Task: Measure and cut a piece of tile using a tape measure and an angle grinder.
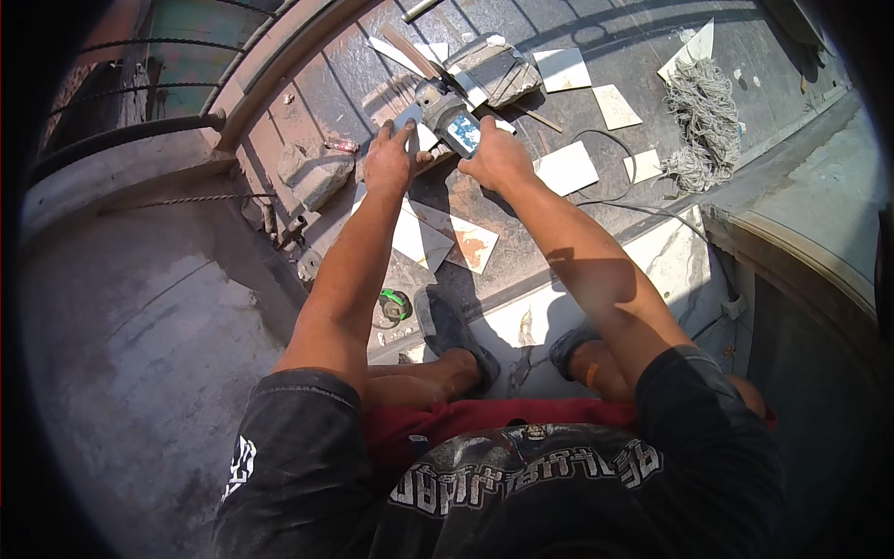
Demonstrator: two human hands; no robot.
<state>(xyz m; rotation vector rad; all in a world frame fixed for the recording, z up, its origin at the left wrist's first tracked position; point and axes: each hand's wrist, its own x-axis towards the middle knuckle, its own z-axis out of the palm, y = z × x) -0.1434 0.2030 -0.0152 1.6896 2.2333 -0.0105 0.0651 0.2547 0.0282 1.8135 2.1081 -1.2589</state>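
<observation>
My right hand (500, 156) is closed round the body of an angle grinder (454, 126), a grey tool with a blue-and-white patch. Its head points away from me, beside a rough stone block. On the left, my left hand (389, 163) rests with fingers spread and thumb apart at a pale tile piece (426, 138) near the grinder head. Whether those fingers grip the tile's edge is hidden. Just beyond the grinder lies a concrete block (498, 70) with a thin strip leaning by it. Cut tile pieces (473, 244) lie between my forearms.
Another stone lump (317, 172) sits left of my left hand. More white tile offcuts (568, 168) are scattered rightward, near a black cable (610, 200) and a grey mop head (703, 126). A green-and-black tape measure (394, 306) lies by my foot. A railing (149, 86) borders the left.
</observation>
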